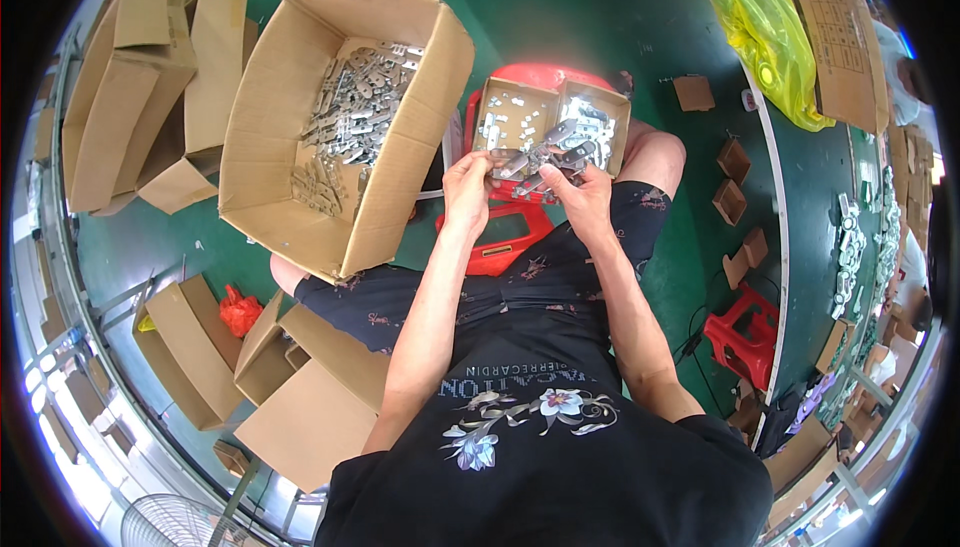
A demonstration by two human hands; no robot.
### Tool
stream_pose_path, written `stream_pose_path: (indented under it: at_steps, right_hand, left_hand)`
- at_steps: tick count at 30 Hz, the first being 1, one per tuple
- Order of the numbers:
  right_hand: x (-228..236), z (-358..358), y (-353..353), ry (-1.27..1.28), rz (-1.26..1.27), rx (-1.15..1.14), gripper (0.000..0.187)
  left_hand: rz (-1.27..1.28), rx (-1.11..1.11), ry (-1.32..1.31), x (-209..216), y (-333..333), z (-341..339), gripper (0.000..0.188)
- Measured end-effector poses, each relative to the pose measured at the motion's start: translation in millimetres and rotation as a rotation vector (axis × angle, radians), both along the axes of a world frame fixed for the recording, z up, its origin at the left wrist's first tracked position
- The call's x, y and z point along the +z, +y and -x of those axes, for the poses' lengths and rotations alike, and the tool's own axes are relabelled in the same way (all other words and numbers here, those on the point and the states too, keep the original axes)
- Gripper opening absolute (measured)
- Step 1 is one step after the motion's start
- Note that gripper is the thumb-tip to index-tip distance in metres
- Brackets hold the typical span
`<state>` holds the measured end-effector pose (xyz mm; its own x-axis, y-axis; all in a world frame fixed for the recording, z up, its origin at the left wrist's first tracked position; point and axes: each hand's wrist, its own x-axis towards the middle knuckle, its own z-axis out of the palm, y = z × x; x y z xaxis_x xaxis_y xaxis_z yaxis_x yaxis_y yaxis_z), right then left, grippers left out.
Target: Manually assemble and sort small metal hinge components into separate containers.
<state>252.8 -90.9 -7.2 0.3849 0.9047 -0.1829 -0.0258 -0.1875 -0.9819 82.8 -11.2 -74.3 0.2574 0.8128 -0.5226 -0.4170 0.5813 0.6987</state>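
Note:
My left hand (467, 190) is closed, fingertips pinched at the edge of a cluster of flat metal pieces (548, 159); exactly what it pinches is too small to make out. Opposite it, my right hand (583, 202) grips several of these silvery pieces under its thumb. Both hands are at the near side of two shallow cardboard trays. The left tray (490, 99) has small white bits scattered in it. Denser shiny small parts (598, 119) fill much of the right tray (622, 107). A red plastic stool (545, 73) shows beneath the trays.
On my left stands a large open carton (400, 202) holding a pile of metal pieces (365, 107). Folded cardboard boxes (150, 97) lie beyond it. A red stool (742, 335) and a table edge (775, 197) are on the right, with a yellow plastic bag (765, 37).

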Motion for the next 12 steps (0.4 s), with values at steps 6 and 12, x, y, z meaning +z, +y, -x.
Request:
stream_pose_path:
  at_steps: [6, 12]
  right_hand:
    - [0, -3, 1, 0.151, 0.041, -0.031, 0.032]
    - [-6, -4, 1, 0.176, 0.027, -0.042, 0.034]
  left_hand:
    - [-0.047, -0.057, -0.142, -2, -12, 16, 0.016]
    - [-0.119, -0.124, 0.009, 8, -20, 22, 0.021]
